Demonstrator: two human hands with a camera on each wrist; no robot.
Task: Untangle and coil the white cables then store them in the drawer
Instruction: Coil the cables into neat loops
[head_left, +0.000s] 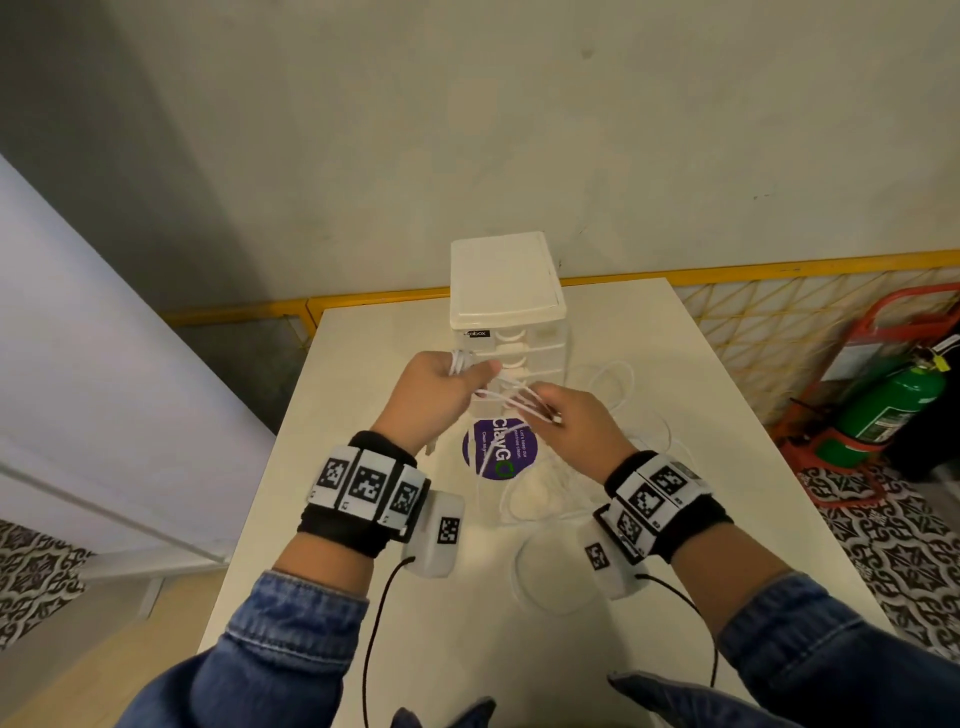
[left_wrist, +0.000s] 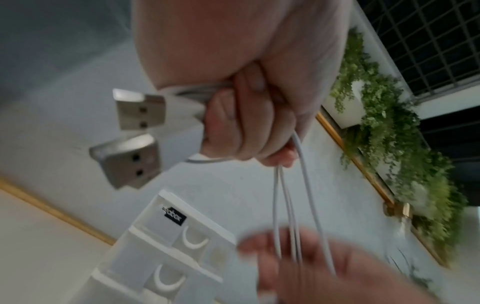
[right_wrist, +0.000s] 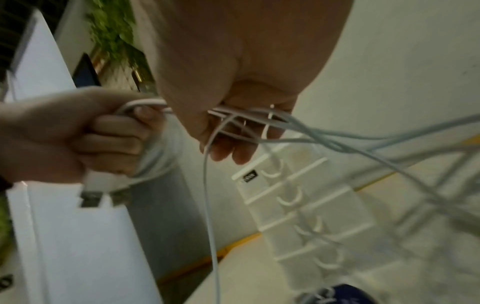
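The fingers (left_wrist: 233, 123) of the left hand (head_left: 431, 395) are curling tightly round a bunch of white cables (head_left: 506, 395), clenching them in a fist above the table (head_left: 675, 597). In the left wrist view two USB plugs (left_wrist: 130, 139) are sticking out of the fist side by side, their metal ends pointing away from the palm, while thin strands are hanging out of the other end of the fist toward the right hand (head_left: 582, 421). The right hand is sitting just beside the left, its fingers loosely bent with several strands running across them; in the right wrist view the strands are crossing the fingertips (right_wrist: 233, 148), and whether the thumb is pinching them cannot be told for sure. Between the two hands the strands are stretching roughly level, left to right, in a short taut span. From the right hand more cable is trailing down and away in crossing lines, and one strand is dropping nearly straight down. The rest of the cables are lying in loose loops on the table under and beside the right hand, partly over a purple sticker (head_left: 493, 449). The drawers (head_left: 519, 343) are standing upright at the far side of the table, just beyond the hands, all shut, their fronts facing the person. A green extinguisher (head_left: 893, 410) is standing on the floor well off to the right.
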